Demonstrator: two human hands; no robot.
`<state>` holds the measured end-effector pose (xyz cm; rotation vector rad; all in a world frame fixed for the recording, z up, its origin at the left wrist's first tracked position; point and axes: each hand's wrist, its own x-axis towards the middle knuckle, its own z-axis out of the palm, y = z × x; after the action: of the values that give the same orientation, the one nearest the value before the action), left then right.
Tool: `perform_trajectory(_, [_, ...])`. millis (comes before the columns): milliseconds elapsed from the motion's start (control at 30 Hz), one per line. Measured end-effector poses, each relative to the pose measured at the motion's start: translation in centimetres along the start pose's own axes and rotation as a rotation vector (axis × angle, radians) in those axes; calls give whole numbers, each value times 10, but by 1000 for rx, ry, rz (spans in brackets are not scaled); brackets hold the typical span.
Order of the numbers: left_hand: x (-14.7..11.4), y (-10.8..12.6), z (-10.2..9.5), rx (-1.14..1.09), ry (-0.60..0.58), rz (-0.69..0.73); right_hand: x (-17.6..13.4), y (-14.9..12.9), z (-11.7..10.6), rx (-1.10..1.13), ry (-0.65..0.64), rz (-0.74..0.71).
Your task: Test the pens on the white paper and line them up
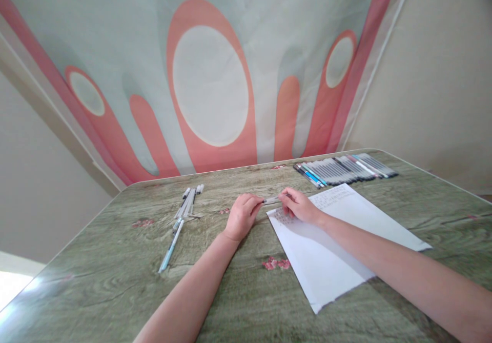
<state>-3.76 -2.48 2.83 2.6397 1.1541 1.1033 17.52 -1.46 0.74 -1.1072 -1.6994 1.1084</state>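
A slim pen (272, 199) with a clear barrel and a dark end spans the gap between my two hands. My left hand (243, 215) pinches its dark end, just off the paper's left corner. My right hand (299, 204) has its fingers closed on the other end, above the sheet. Under my right hand and forearm lies a white sheet of paper (326, 261), turned at an angle. Rows of small handwriting show near its far edge; my hand and its shadow cover part of them.
At the back right, many pens (338, 168) lie side by side in a row. To the left lie several loose pens (187, 202) and a light blue pen (171, 245). The wood-patterned table (115, 281) ends at a patterned hanging cloth (265, 66).
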Motion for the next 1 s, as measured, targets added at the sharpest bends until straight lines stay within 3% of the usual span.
perform_trajectory(200, [3, 3, 0, 24, -50, -113, 0, 0, 2, -1, 5, -5])
perform_trajectory(600, [3, 9, -4, 63, -49, 50, 0, 0, 2, 34, -2, -8])
perform_trajectory(733, [4, 27, -3, 34, -57, 48, 3, 3, 2, 169, 135, -17])
perform_trajectory(867, [6, 50, -3, -56, -283, 226, 8, 7, -1, 211, 272, -57])
perform_trajectory(1000, [5, 76, -5, -190, -451, 358, 9, 6, -4, 239, 319, -54])
